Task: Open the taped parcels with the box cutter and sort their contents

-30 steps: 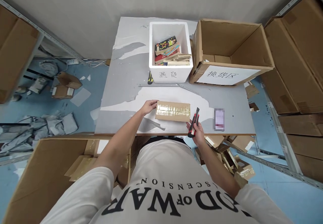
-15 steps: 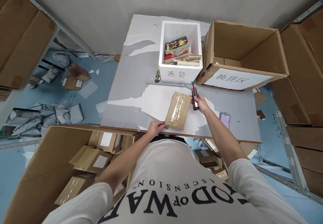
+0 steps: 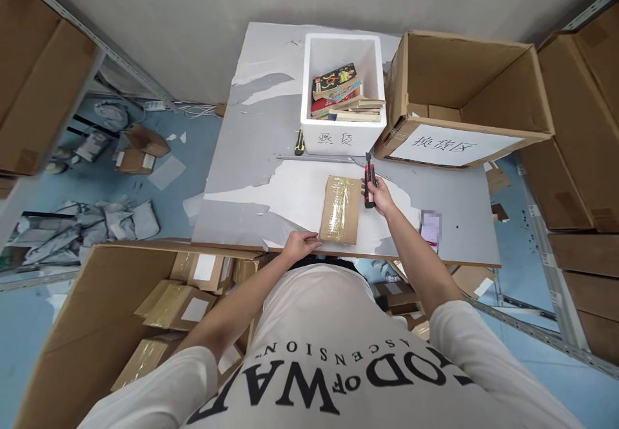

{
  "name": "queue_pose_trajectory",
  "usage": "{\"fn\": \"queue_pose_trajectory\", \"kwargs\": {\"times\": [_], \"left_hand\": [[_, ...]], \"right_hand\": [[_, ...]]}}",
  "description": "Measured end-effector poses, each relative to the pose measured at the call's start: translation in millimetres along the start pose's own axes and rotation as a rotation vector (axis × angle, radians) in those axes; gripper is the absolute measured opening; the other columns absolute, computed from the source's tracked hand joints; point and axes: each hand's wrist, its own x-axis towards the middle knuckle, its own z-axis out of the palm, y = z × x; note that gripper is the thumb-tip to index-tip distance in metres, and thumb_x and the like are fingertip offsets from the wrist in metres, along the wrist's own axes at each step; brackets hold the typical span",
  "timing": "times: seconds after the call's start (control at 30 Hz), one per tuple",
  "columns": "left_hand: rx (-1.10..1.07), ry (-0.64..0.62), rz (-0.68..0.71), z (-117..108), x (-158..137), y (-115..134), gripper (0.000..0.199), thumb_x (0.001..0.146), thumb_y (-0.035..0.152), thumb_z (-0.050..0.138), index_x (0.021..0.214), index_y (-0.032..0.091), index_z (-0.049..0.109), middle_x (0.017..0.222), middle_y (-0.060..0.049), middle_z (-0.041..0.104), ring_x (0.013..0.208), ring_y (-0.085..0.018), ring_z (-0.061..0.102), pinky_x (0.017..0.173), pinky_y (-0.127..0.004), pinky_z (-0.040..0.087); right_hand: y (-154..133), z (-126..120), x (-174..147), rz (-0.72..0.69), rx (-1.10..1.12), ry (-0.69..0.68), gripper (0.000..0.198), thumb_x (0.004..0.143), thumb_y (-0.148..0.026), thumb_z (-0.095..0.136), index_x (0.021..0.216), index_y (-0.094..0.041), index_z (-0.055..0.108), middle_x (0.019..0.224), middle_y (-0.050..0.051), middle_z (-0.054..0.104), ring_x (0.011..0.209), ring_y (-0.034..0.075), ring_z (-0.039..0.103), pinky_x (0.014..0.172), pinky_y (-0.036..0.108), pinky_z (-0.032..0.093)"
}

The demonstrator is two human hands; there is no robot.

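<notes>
A small cardboard box (image 3: pixel 340 211) wrapped in shiny clear tape lies on the white patch of the table near its front edge. At the box's lower left corner, my left hand (image 3: pixel 300 246) is closed, its thumb and fingers pinched at that corner. My right hand (image 3: pixel 380 197) is wrapped round a red and black utility knife (image 3: pixel 370 184), which points away from me. That hand's fingertips are close to the box's right side; whether they touch it I cannot tell.
A white foam box (image 3: pixel 343 139) with several books (image 3: pixel 336 80) stands at the back, beside a large open carton (image 3: pixel 449 148). A yellow and black cutter (image 3: pixel 300 142) lies left of the foam box. A phone (image 3: pixel 430 228) lies right. Below left, a big carton (image 3: pixel 62 326) holds several parcels.
The small box has turned slightly and now lies straighter. My right hand and the knife have shifted slightly, the knife more upright in view. My left hand stays at the same corner.
</notes>
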Motion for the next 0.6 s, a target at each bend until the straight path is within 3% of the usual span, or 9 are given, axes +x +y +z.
{"fn": "queue_pose_trajectory", "kwargs": {"times": [0.1, 0.17, 0.27, 0.4, 0.5, 0.6], "left_hand": [[0.111, -0.059, 0.058, -24.1, 20.5, -0.9, 0.046, 0.067, 0.033, 0.068, 0.110, 0.015, 0.071, 0.108, -0.010, 0.073, 0.098, -0.029, 0.070, 0.089, -0.041, 0.056], [0.119, -0.015, 0.056, -40.6, 50.5, 6.5, 0.049, 0.074, 0.032, 0.060, 0.119, 0.014, 0.066, 0.119, -0.012, 0.068, 0.110, -0.029, 0.065, 0.096, -0.042, 0.052], [0.036, 0.083, 0.071, -52.6, 108.4, 28.9, 0.052, 0.087, 0.036, 0.046, 0.132, 0.014, 0.056, 0.138, -0.012, 0.054, 0.128, -0.026, 0.052, 0.110, -0.043, 0.038], [-0.111, -0.027, 0.108, -43.5, 164.7, 57.5, 0.050, 0.087, 0.036, 0.049, 0.134, 0.018, 0.053, 0.145, -0.010, 0.047, 0.137, -0.025, 0.042, 0.113, -0.043, 0.034], [-0.210, -0.135, 0.071, -31.4, 177.3, 63.4, 0.049, 0.083, 0.034, 0.056, 0.128, 0.015, 0.057, 0.138, -0.013, 0.055, 0.130, -0.026, 0.049, 0.109, -0.043, 0.038], [-0.289, -0.145, 0.049, -25.0, 177.3, 60.1, 0.045, 0.082, 0.032, 0.057, 0.123, 0.014, 0.058, 0.129, -0.013, 0.061, 0.120, -0.024, 0.057, 0.106, -0.042, 0.041]], "right_hand": [[7.4, -13.7, -30.8, -0.010, 0.014, 0.047, 0.033, 0.090, -0.042, 0.057, 0.119, -0.026, 0.054, 0.116, 0.004, 0.065, 0.093, 0.015, 0.063, 0.077, 0.033, 0.056], [21.0, -22.4, -62.8, 0.012, 0.050, 0.085, 0.035, 0.086, -0.046, 0.059, 0.116, -0.029, 0.054, 0.118, 0.003, 0.066, 0.090, 0.015, 0.065, 0.075, 0.033, 0.057], [52.5, -27.8, -117.7, 0.162, 0.191, 0.137, 0.037, 0.079, -0.047, 0.066, 0.108, -0.028, 0.056, 0.132, 0.005, 0.059, 0.087, 0.018, 0.067, 0.072, 0.038, 0.060], [91.6, -17.8, -169.2, 0.333, 0.354, 0.112, 0.047, 0.076, -0.049, 0.069, 0.116, -0.033, 0.051, 0.139, 0.004, 0.054, 0.093, 0.024, 0.069, 0.068, 0.044, 0.061], [102.5, -2.3, -180.0, 0.329, 0.444, 0.095, 0.051, 0.077, -0.052, 0.068, 0.121, -0.039, 0.046, 0.142, 0.002, 0.051, 0.107, 0.027, 0.066, 0.072, 0.046, 0.061], [102.4, 11.3, -177.3, 0.297, 0.488, 0.114, 0.047, 0.078, -0.052, 0.066, 0.118, -0.038, 0.048, 0.140, 0.001, 0.053, 0.113, 0.027, 0.064, 0.081, 0.048, 0.059]]}}
